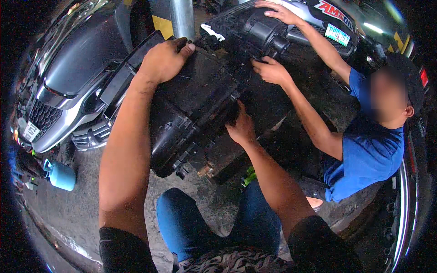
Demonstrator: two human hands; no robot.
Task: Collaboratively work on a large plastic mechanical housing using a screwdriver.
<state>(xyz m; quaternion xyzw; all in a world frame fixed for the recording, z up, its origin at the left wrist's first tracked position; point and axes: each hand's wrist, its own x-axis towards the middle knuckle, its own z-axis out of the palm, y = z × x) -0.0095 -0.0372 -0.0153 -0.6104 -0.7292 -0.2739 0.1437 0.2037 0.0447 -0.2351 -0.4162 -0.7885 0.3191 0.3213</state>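
Note:
Between my arms is a large black plastic car HVAC housing [195, 88], with clips and seams along its near side and a rounded blower section [264, 34] at its far right. My left hand [163, 61] is curled over its far left edge, the thumb lying on top and the fingertips hidden behind the edge. At the right side, my right hand [241, 125] grips the housing's edge, its fingers partly hidden in the dark. A brass-coloured fitting [207, 171] sticks out at the near lower end.
A person in a blue shirt [371, 150] at the right has one hand [280, 12] on the blower section and another hand [272, 71] beneath it. Parked cars [86, 59] and a metal post [183, 18] stand beyond. A light-blue gas cylinder [61, 175] sits at the left.

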